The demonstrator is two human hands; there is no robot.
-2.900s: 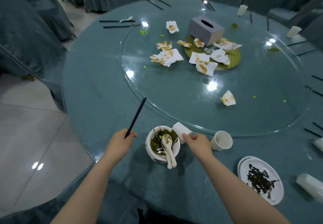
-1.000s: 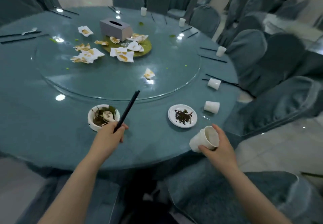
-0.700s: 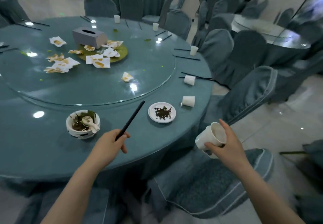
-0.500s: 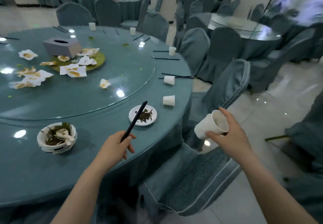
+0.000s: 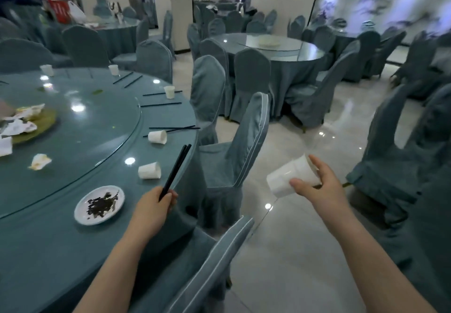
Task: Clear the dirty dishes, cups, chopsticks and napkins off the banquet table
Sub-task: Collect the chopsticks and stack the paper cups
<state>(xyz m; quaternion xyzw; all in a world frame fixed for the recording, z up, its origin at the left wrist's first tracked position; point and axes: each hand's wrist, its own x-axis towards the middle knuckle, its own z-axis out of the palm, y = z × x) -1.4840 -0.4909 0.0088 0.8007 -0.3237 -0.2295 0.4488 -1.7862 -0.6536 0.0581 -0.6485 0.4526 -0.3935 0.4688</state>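
The left hand (image 5: 152, 209) pinches a pair of black chopsticks (image 5: 175, 172) over the counter's (image 5: 48, 251) near edge, while the right hand (image 5: 317, 185) grips stacked white cups (image 5: 290, 175) out over the floor. Much remains: a dirty plate (image 5: 99, 204) and two tipped cups (image 5: 149, 170) near that edge, more chopsticks along the far edge, and soiled napkins (image 5: 40, 161) toward the middle.
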